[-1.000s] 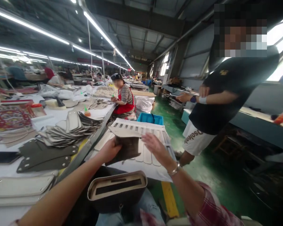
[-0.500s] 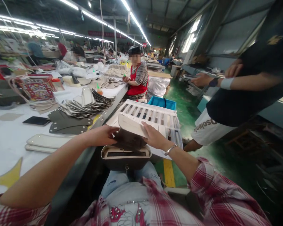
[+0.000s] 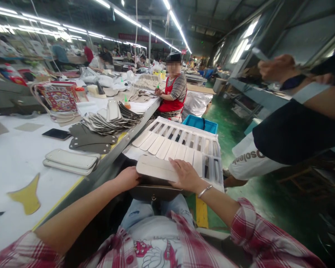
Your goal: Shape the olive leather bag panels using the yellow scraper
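Note:
A dark bag body (image 3: 153,192) rests on my lap. A beige flat panel (image 3: 156,168) lies across its top. My left hand (image 3: 127,178) grips the left end of the bag and panel, fingers curled round the edge. On the panel's right part my right hand (image 3: 187,175) lies flat with the fingers spread, a bracelet on the wrist. Just beyond stands a white slotted tray (image 3: 209,143) holding several beige strips (image 3: 167,147).
A long white worktable (image 3: 13,163) at left carries stacked beige panels (image 3: 71,160), grey cut pieces (image 3: 91,139), a phone (image 3: 57,134) and a patterned bag (image 3: 60,98). A seated person in a red apron (image 3: 173,95) works ahead. Another person stands close at right (image 3: 293,126). A blue bin (image 3: 201,123) stands on the green floor.
The view dropped towards my lap. The beige panel, held tilted above the bag before, now lies flat on the bag's top, and my right hand has flattened onto it.

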`<state>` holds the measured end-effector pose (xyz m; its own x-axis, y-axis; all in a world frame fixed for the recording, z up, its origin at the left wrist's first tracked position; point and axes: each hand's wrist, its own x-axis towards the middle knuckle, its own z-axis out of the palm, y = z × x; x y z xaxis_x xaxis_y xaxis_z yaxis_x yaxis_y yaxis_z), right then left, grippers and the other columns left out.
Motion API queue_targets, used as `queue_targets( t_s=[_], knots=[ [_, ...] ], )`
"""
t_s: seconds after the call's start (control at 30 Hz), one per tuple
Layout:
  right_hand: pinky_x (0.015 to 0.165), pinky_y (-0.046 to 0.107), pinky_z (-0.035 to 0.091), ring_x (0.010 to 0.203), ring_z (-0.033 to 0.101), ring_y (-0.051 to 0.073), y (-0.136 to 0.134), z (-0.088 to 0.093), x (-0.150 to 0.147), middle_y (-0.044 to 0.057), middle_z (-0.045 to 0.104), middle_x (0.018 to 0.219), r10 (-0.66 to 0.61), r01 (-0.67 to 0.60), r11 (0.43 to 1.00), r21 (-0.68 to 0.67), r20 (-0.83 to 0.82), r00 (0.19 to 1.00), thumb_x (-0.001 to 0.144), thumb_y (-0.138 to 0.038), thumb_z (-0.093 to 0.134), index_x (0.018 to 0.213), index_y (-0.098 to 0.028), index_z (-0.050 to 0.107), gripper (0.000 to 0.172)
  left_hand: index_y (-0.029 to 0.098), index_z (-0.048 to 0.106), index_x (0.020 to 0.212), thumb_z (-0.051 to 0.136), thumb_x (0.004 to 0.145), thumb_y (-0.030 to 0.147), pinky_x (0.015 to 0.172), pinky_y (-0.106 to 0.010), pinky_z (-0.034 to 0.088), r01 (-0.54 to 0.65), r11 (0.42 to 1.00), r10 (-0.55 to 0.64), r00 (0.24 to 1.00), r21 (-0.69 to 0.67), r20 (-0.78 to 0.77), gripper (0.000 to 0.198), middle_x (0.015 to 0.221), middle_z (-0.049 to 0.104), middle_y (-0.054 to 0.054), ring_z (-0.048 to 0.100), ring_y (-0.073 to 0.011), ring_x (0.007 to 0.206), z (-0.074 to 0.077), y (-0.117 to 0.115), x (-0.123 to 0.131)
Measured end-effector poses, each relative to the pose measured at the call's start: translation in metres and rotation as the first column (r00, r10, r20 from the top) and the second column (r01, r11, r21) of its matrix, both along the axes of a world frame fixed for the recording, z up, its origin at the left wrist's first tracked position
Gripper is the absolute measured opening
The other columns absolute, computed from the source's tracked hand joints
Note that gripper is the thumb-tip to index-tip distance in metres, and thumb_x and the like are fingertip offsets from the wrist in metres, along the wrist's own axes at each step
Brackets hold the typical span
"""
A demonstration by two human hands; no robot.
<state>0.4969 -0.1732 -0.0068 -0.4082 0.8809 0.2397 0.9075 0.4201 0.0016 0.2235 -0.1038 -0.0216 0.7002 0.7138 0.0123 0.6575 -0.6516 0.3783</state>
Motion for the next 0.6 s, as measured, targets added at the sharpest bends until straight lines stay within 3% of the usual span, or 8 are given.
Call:
queue_targets(
  t_s=[0.1,0.2,0.33,0.4,0.5,0.6],
  knots=[
    [0.089,0.042,0.033,0.104,0.041,0.028,0.004,-0.007,-0.007,0.016,0.043,0.121,0.047,-0.047,0.999,0.003,-0.008,0.999,0.067,-0.06,0.059,0.14,-0.01,0.02,0.098,0.017,0.067,0.074,0.055,0.068,0.023,0.081,-0.035,0.044,-0.059,0.998,0.059,0.998,-0.019,0.038,0.015,0.08,0.066,-0.008,0.058,-0.0247,0.087,0.002,0.002,-0.016],
    [0.088,0.043,0.033,0.102,0.041,0.03,0.008,-0.014,-0.01,0.017,0.043,0.121,0.084,-0.084,0.996,0.021,0.019,0.996,0.069,-0.066,0.052,0.141,-0.011,0.02,0.096,0.015,0.065,0.093,0.045,0.074,0.019,0.084,-0.034,0.044,-0.208,0.977,0.211,0.97,-0.036,0.123,0.028,0.095,0.065,-0.009,0.058,-0.0224,0.093,0.001,0.006,-0.042],
    [0.082,0.043,0.034,0.097,0.043,0.03,0.015,-0.021,-0.011,0.017,0.043,0.119,0.143,-0.149,0.988,0.045,0.111,0.983,0.075,-0.067,0.041,0.14,-0.022,0.027,0.08,0.01,0.055,0.112,0.041,0.081,0.03,0.091,-0.033,0.042,-0.403,0.871,0.485,0.799,-0.282,0.356,0.039,0.11,0.062,-0.011,0.057,-0.0206,0.101,-0.016,-0.002,-0.065],
    [0.079,0.043,0.035,0.093,0.044,0.029,0.017,-0.023,-0.015,0.016,0.045,0.115,0.199,-0.207,0.978,0.035,0.162,0.966,0.077,-0.066,0.039,0.139,-0.026,0.029,0.075,0.011,0.053,0.115,0.045,0.081,0.042,0.094,-0.033,0.041,-0.396,0.804,0.582,0.677,-0.444,0.45,0.046,0.114,0.06,-0.011,0.055,-0.021,0.105,-0.028,-0.012,-0.063],
    [0.075,0.041,0.035,0.087,0.043,0.027,0.016,-0.024,-0.024,0.014,0.047,0.11,0.274,-0.284,0.959,0.013,0.22,0.936,0.079,-0.061,0.041,0.14,-0.027,0.026,0.072,0.012,0.047,0.12,0.047,0.08,0.049,0.096,-0.032,0.039,-0.366,0.727,0.673,0.548,-0.582,0.497,0.055,0.118,0.057,-0.011,0.053,-0.02,0.109,-0.044,-0.023,-0.049],
    [0.072,0.041,0.036,0.083,0.043,0.027,0.012,-0.022,-0.029,0.014,0.049,0.104,0.297,-0.304,0.953,-0.012,0.254,0.92,0.079,-0.057,0.044,0.14,-0.026,0.026,0.071,0.012,0.043,0.124,0.051,0.078,0.045,0.095,-0.032,0.04,-0.382,0.713,0.686,0.551,-0.588,0.475,0.058,0.118,0.057,-0.012,0.054,-0.0201,0.108,-0.059,-0.022,-0.035]
  ],
)
